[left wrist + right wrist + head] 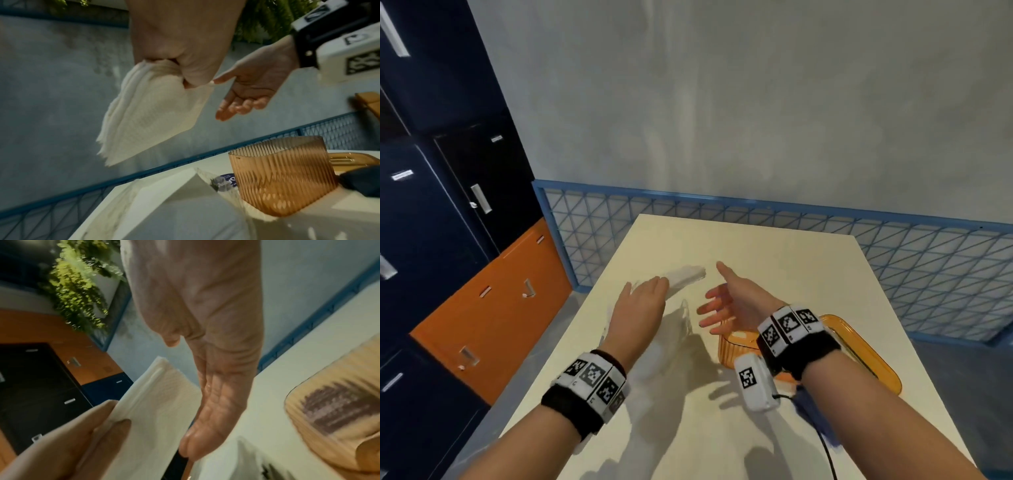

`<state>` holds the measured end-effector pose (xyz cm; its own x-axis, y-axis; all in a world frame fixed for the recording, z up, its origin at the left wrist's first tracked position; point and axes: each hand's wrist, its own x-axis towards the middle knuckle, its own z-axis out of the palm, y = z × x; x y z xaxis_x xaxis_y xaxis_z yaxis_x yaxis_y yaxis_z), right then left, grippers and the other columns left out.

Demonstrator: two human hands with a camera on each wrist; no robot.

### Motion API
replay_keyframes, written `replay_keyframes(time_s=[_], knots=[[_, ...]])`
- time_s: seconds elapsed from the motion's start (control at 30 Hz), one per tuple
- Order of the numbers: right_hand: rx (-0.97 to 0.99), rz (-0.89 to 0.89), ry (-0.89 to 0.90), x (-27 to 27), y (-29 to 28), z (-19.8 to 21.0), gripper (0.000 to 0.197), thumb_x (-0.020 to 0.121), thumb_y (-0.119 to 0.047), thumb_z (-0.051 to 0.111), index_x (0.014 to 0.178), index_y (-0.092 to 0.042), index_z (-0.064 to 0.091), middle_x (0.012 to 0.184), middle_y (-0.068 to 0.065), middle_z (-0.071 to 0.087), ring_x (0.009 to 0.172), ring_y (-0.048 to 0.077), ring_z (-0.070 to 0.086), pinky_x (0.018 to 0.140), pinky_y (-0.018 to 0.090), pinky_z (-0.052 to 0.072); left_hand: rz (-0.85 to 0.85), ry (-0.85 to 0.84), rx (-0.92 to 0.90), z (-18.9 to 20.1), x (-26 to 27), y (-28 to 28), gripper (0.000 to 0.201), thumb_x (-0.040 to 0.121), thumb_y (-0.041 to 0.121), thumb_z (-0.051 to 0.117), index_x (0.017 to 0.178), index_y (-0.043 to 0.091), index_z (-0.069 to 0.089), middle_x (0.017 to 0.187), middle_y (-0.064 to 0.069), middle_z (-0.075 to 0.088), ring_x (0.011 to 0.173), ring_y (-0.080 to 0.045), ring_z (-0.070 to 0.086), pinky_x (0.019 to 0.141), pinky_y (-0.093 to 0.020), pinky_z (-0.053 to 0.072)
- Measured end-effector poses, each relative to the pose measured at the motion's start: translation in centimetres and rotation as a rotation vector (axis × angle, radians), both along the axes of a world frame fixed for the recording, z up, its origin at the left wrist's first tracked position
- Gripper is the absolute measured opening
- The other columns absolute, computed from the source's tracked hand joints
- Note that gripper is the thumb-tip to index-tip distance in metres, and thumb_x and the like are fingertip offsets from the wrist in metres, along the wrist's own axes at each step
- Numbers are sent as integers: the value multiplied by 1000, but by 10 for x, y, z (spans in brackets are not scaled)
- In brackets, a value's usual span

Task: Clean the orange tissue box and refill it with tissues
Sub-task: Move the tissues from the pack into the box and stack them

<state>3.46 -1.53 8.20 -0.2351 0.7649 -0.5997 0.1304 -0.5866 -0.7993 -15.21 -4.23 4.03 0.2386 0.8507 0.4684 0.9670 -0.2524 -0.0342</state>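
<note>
My left hand [643, 298] holds a stack of white tissues [686, 277] up above the table; in the left wrist view that hand [185, 65] pinches the stack [152, 110] between thumb and fingers. Just right of the stack, my right hand [717, 308] is open, palm toward the tissues, fingers straight, holding nothing [205, 394]. The ribbed orange tissue box [734, 347] stands open on the table under my right wrist, seen empty in the left wrist view [283, 175]. Its orange lid [859, 349] lies beside it on the right.
A clear plastic tissue wrapper [681, 325] with more tissues lies on the cream table [774, 260] left of the box. A dark blue cloth [804, 404] sits near the box. A blue mesh fence [928, 260] borders the table; lockers [448, 205] stand at left.
</note>
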Motion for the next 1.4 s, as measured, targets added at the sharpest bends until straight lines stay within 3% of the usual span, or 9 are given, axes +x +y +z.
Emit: replay_keyframes(time_s=[0.2, 0.33, 0.53, 0.63, 0.7, 0.83, 0.97, 1.23, 1.4], knots=[[9, 76, 88, -32, 12, 0, 39, 92, -20, 56, 126, -1, 51, 124, 21, 58, 96, 32, 63, 64, 35, 60, -293, 6, 12, -21, -28, -19, 36, 78, 8, 63, 113, 15, 59, 117, -8, 68, 105, -22, 67, 93, -49, 49], [171, 99, -16, -40, 19, -8, 40, 92, -5, 53, 131, -2, 46, 128, 18, 56, 112, 34, 56, 75, 38, 53, -264, -421, -267, -29, -47, -32, 55, 88, 54, 43, 138, 32, 36, 154, 7, 26, 145, -11, 16, 117, -37, 16], [407, 187, -28, -44, 18, -3, 39, 92, -8, 52, 130, -14, 47, 117, 8, 60, 106, 26, 59, 95, 43, 49, 193, -1616, -552, -27, -69, -7, 61, 98, 23, 42, 149, 26, 8, 153, -4, 24, 140, -22, 26, 112, -39, 25], [463, 241, 21, -52, 20, 1, 36, 93, -5, 51, 128, -13, 47, 107, 0, 61, 95, 16, 60, 84, 31, 51, 134, -1887, -658, -32, -78, 12, 58, 90, 4, 37, 144, 17, 25, 107, 0, 60, 93, -15, 56, 80, -29, 46], [487, 257, 16, -57, 24, 1, 36, 93, -5, 51, 127, -13, 47, 105, -2, 61, 95, 15, 60, 83, 27, 50, 114, -1880, -668, -29, -79, 18, 44, 85, -3, 34, 126, 9, 43, 76, 4, 59, 64, -10, 49, 57, -22, 41], [490, 154, 18, -61, 33, -18, 35, 90, 2, 51, 120, -15, 48, 106, 1, 60, 96, 16, 57, 84, 28, 50, 162, -1603, -513, -26, -77, 19, 40, 89, -3, 38, 124, 12, 49, 106, -3, 61, 98, -21, 57, 78, -30, 48], [439, 55, -74, -68, 30, -51, 40, 85, 10, 53, 120, -10, 48, 115, 12, 59, 110, 26, 55, 99, 39, 45, 215, -1420, -404, -32, -69, 7, 39, 90, -5, 38, 123, 14, 43, 105, -5, 54, 94, -20, 53, 77, -28, 43], [408, -7, -144, -71, 28, -73, 47, 86, 9, 50, 130, -7, 43, 115, 6, 55, 109, 19, 51, 94, 29, 42, 219, -1385, -407, -50, -61, 4, 41, 91, -7, 34, 124, 17, 34, 103, -3, 51, 82, -9, 51, 69, -25, 43], [407, 95, -269, -71, 25, -78, 47, 87, 6, 46, 132, -7, 42, 127, 12, 55, 119, 24, 51, 103, 36, 42, 213, -1352, -504, -47, -58, 3, 29, 92, -3, 38, 112, 16, 29, 108, -6, 47, 97, -22, 47, 80, -30, 39]])
